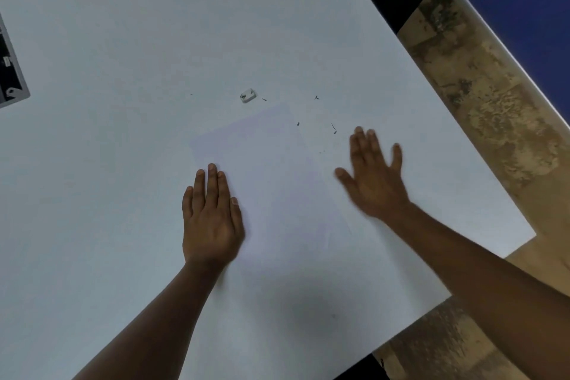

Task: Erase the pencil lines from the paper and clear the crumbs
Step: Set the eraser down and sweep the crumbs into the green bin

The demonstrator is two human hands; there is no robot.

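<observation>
Single head view, looking steeply down, close over table [123, 40]

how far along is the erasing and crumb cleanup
Looks done: the paper shows no pencil lines, and the eraser lies set down beyond it. In hand: the left hand lies flat on the paper's edge; the right hand, open and blurred, is beside the crumbs. Left: dark crumbs dot the table.

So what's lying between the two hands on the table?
In the head view, only the sheet of paper lies between the left hand and right hand; that stretch looks bare, with no pencil lines visible.
</observation>
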